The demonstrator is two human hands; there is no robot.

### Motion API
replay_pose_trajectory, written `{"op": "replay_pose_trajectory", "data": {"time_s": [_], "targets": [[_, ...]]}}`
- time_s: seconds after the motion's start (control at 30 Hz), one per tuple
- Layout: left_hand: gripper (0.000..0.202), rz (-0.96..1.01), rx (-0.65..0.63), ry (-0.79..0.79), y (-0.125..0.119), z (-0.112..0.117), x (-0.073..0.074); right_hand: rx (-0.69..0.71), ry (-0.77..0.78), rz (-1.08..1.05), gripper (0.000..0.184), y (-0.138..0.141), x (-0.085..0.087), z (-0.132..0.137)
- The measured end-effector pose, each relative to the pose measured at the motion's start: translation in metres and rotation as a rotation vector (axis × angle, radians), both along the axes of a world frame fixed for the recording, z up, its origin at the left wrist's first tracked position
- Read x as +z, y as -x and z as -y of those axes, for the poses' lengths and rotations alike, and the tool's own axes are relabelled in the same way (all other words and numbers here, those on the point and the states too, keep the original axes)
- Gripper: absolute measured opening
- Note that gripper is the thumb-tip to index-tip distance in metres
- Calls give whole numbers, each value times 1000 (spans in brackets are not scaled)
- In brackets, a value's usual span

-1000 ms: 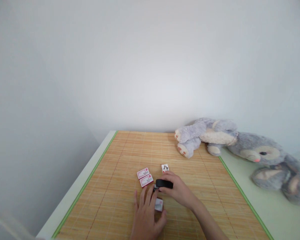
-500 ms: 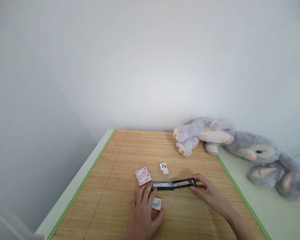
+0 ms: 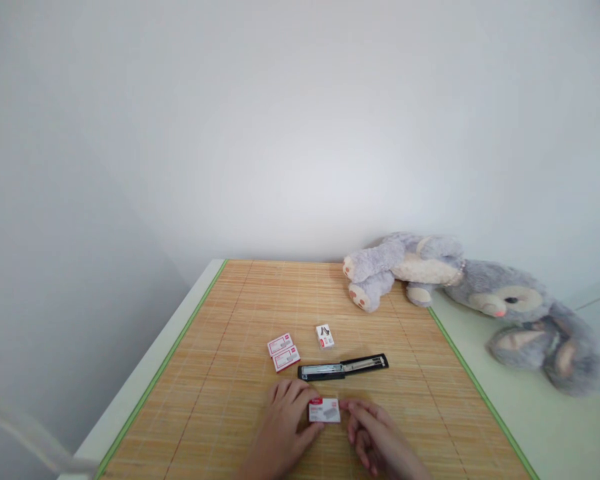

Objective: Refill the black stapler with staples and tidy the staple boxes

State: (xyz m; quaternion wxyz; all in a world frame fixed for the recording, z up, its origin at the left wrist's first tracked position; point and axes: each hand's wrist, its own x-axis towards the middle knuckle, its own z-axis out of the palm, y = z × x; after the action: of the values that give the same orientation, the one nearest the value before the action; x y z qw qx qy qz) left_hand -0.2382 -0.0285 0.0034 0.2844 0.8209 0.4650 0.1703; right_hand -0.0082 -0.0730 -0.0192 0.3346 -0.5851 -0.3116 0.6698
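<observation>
A small white and red staple box [image 3: 324, 410] lies on the bamboo mat [image 3: 230, 400] near the front edge. My left hand [image 3: 281, 430] holds its left end and my right hand [image 3: 373, 437] pinches its right end. Just beyond it a black stapler [image 3: 343, 367] lies flat, swung fully open, untouched by either hand. Two more red and white staple boxes [image 3: 283, 352] sit side by side to the left of the stapler. A small white box [image 3: 325, 336] stands behind it.
A grey and cream plush rabbit [image 3: 475, 297] lies at the back right, partly on the mat and partly on the pale table top [image 3: 535, 413]. A white wall rises close behind the table. The mat has a green border on both sides.
My right hand swung the stapler open, let it go and came back to the staple box. My left hand turned the box between both hands. The view shifted slightly.
</observation>
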Motion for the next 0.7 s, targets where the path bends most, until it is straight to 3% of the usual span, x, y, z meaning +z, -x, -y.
{"op": "replay_pose_trajectory", "data": {"time_s": [0.1,0.23,0.37,0.43,0.57,0.7], "targets": [[37,6,-44,5,-16,-5,0,50,-59,96,68,-7,-8,-7],[62,21,-8,-8,-6,-7,-11,107,-319,484,49,-28,-5,-13],[43,33,-8,2,13,-9,-16,372,-414,703,46,-23,10,-16],[35,45,-10,6,18,-10,-13,449,-437,759,42,-18,16,-17],[35,74,9,0,27,-10,-11,475,-437,809,40,-18,23,-19],[52,92,33,-50,34,-8,-23,447,-475,754,55,-18,27,-23]]}}
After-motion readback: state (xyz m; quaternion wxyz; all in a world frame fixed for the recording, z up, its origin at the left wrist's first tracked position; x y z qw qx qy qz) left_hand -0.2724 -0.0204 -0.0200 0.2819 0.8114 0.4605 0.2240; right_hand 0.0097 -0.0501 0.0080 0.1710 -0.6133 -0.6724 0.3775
